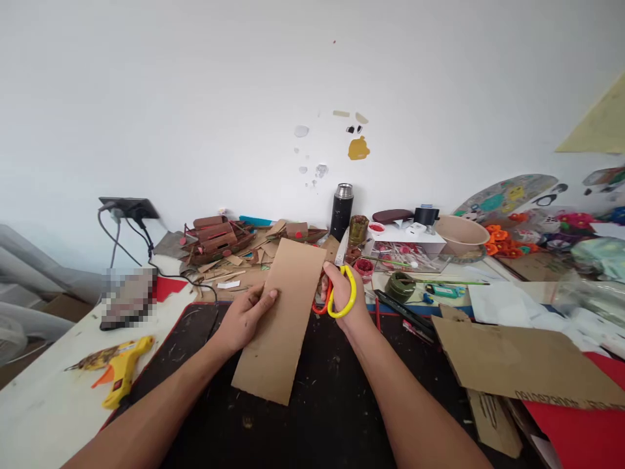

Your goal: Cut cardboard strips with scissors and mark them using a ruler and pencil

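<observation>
A long strip of brown cardboard (286,319) is tilted up above the dark mat. My left hand (247,316) grips its left edge, thumb on the front face and fingers behind. Beside the strip's right edge, my right hand (354,296) is closed around a pair of scissors (347,303) with one yellow and one red handle loop. The scissor blades point up and away, and part of them is hidden by the hand. Whether the right fingertips touch the cardboard edge, I cannot tell.
A yellow glue gun (117,368) lies left of the black mat (336,391). Brown model pieces (215,238) and scraps pile up at the back, near a black thermos (342,212). Right are a beige bowl (461,234), a green cup (400,285) and cardboard sheets (522,358).
</observation>
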{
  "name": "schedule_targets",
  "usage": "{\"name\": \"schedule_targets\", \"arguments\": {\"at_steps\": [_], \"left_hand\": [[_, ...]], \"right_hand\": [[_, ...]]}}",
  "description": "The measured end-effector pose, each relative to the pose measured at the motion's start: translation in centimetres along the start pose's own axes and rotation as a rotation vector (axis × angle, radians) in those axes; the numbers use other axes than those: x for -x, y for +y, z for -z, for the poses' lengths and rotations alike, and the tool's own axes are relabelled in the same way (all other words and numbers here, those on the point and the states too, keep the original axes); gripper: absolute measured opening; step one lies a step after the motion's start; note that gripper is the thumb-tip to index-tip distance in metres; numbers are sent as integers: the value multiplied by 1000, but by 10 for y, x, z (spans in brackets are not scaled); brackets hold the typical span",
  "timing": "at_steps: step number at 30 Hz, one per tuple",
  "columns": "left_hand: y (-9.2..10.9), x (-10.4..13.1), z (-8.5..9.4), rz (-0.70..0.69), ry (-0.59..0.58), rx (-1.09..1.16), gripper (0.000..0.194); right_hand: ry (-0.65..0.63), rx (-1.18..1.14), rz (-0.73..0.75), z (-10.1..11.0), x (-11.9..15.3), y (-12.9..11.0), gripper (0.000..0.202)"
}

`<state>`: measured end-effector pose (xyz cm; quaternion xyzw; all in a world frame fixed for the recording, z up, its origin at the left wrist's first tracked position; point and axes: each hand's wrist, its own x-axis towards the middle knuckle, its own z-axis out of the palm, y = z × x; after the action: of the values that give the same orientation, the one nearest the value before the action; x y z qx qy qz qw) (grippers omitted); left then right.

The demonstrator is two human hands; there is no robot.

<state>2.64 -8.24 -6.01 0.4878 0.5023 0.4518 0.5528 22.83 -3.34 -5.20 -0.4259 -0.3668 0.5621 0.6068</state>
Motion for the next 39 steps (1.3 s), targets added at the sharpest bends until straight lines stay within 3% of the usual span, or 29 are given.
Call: {"name": "schedule_targets", "arguments": {"at_steps": [5, 9, 14, 17, 20, 23, 26, 29, 39], "left_hand": [[3, 4, -2, 75, -29, 64, 71], [7, 6, -6, 18, 17, 38, 72], [6, 7, -10, 88, 28, 100, 72], [5, 7, -13, 53, 38, 84, 72], [4, 5, -13, -37, 121, 55, 71], [6, 1, -9, -14, 207, 109, 68], [8, -2, -2, 2, 314, 152, 65], [7, -5, 2, -65, 423, 167, 63], [2, -16, 8, -84, 507, 237, 63]], "right_hand": [[19, -18, -43, -1, 0, 1, 35], [10, -23, 13, -1, 0, 1, 35], [-1, -11, 24, 0, 0, 2, 35], [10, 29, 45, 0, 0, 4, 33], [-52, 106, 29, -4, 5, 11, 26], [-127, 121, 28, -10, 14, 20, 20], [-226, 147, -66, -14, 20, 23, 22], [-261, 165, -142, -13, 19, 21, 25], [-287, 134, -123, -7, 13, 15, 37]]}}
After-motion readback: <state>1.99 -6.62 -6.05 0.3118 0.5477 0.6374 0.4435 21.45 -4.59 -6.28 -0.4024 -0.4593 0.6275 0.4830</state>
